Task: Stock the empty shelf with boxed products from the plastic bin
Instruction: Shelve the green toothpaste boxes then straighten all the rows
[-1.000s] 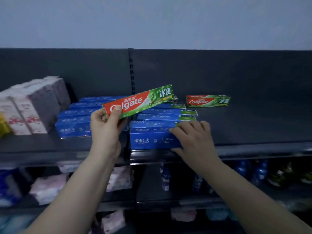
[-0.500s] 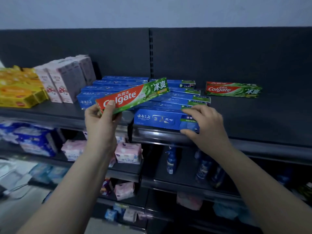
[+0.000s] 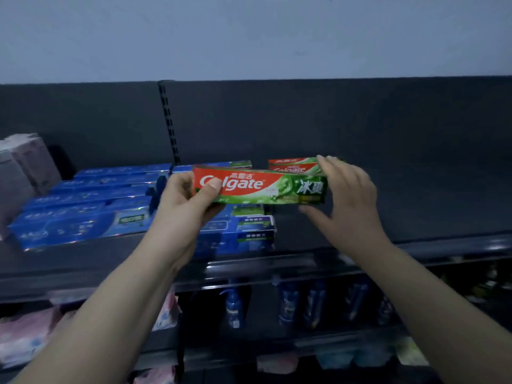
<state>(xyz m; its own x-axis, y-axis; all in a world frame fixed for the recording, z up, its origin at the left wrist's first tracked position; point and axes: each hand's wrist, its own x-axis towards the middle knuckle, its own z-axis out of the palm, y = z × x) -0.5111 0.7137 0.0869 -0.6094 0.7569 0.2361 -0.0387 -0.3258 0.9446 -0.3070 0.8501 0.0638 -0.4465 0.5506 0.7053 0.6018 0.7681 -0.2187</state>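
Observation:
My left hand (image 3: 182,206) grips the left end of a red-and-green Colgate toothpaste box (image 3: 271,187), held level just above the dark top shelf (image 3: 415,206). My right hand (image 3: 349,206) is at the box's right end, its fingers spread behind it and the thumb just below; no firm grip shows. A second Colgate box (image 3: 291,164) lies on the shelf right behind, partly hidden by the held box and my right fingers. Blue toothpaste boxes (image 3: 83,214) fill the shelf's left part in rows. The plastic bin is out of view.
More blue boxes (image 3: 249,236) are stacked at the shelf front under the held box. Pale cartons (image 3: 25,162) stand at the far left. The lower shelves hold blue bottles (image 3: 288,303) and pink packs (image 3: 25,333). To the right of my hands the shelf surface is bare.
My right hand left the front blue box and rose to the Colgate box's right end. My left hand carried the box rightward and levelled it in front of the shelved Colgate box.

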